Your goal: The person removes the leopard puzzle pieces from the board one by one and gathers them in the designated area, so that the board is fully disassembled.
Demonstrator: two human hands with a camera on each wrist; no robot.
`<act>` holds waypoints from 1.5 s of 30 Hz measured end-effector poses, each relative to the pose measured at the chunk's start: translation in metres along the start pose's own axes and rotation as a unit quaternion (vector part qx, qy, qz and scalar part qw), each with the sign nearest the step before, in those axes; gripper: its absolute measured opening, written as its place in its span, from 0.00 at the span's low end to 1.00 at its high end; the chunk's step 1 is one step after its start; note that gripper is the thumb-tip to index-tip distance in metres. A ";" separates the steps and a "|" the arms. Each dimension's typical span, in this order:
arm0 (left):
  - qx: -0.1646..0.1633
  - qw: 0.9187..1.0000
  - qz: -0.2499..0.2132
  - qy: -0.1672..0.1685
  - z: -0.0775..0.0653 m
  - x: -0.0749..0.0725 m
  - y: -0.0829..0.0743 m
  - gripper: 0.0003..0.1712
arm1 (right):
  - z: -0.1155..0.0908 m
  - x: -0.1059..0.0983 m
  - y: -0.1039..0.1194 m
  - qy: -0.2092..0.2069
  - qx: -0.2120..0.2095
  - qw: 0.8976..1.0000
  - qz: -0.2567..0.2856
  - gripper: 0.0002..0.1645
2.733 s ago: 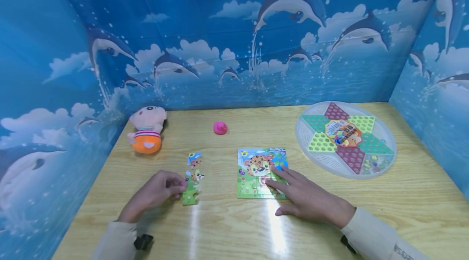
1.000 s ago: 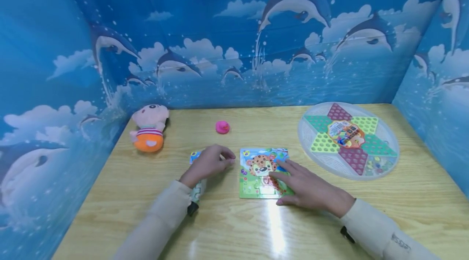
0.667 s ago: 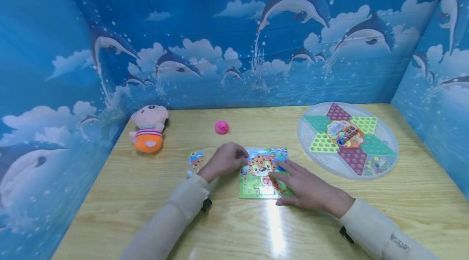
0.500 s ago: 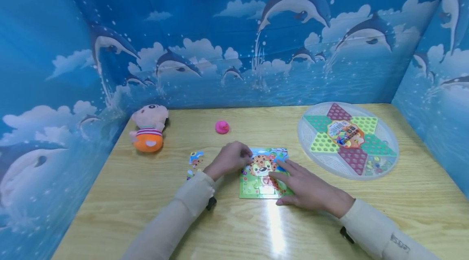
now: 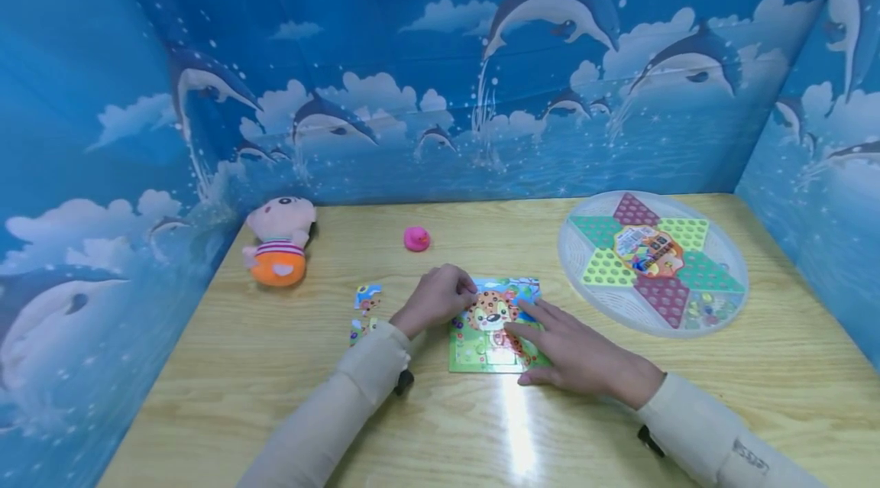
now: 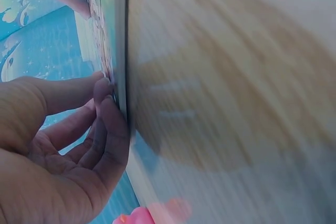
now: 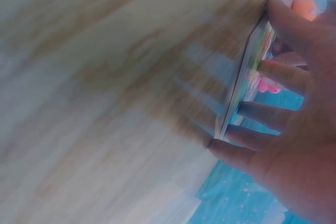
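A square jigsaw puzzle (image 5: 469, 354) with a cartoon leopard on grass lies flat on the table. My left hand (image 5: 438, 295) is at its upper left part, thumb and fingertips pinching a puzzle piece at the surface; the fingers mostly cover that piece. In the left wrist view, the backs of the curled fingers lie along the board's edge. Over the right side of the puzzle rests my right hand (image 5: 574, 347), fingers spread and fingertips on the picture. Loose puzzle pieces (image 5: 367, 298) stand in a column to the left, the lower ones hidden by my left sleeve.
A pink rubber duck (image 5: 416, 239) sits behind the puzzle. At the back left is a plush toy (image 5: 278, 263) with orange shorts. A round Chinese checkers board (image 5: 577, 266) with marbles lies to the right. Dolphin-print sheets (image 5: 440, 91) enclose the table (image 5: 440, 434).
My left hand has left the column of loose pieces, crossed right and come to pinch at the puzzle's upper left. The right hand stays on the puzzle, nearly unmoved.
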State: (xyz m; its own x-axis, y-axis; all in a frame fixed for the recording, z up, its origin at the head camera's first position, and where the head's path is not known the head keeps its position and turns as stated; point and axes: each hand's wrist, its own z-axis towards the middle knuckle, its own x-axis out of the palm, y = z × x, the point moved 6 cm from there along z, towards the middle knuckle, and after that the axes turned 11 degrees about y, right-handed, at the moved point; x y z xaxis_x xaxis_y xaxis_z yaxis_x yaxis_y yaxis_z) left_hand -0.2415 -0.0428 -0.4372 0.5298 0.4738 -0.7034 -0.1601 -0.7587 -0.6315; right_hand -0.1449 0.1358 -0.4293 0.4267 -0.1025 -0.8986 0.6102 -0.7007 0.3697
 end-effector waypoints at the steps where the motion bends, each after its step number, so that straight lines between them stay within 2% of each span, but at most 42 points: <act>1: -0.003 1.000 -0.001 0.000 0.000 0.000 0.000 0.04 | 0.000 0.000 0.000 0.000 0.000 1.000 0.000 0.44; 14: -0.022 0.999 -0.022 -0.012 0.001 0.001 0.001 0.03 | 0.000 0.000 0.001 -0.005 0.000 1.000 -0.002 0.44; 23: -0.015 0.999 -0.038 -0.022 0.000 0.001 0.002 0.02 | 0.000 -0.001 0.001 -0.006 -0.001 1.000 -0.006 0.44; 31: -0.011 0.996 -0.081 -0.026 -0.001 0.001 0.006 0.03 | 0.000 -0.001 0.001 -0.005 0.000 1.000 -0.007 0.44; 40: -0.010 0.989 -0.143 -0.028 -0.004 -0.002 0.006 0.03 | -0.001 -0.001 0.001 -0.007 -0.004 1.000 -0.004 0.44; 45: -0.003 0.989 -0.141 -0.041 -0.009 -0.010 0.011 0.04 | -0.001 0.000 0.001 -0.003 -0.003 1.000 -0.003 0.44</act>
State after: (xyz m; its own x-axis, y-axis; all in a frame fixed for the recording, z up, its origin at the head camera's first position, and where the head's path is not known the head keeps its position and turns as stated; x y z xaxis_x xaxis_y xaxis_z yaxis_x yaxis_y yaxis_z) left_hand -0.2410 -0.0600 -0.4337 0.4841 0.7008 -0.5240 -0.0104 -0.5942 -0.8043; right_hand -0.1439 0.1358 -0.4284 0.4193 -0.1028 -0.9020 0.6161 -0.6975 0.3659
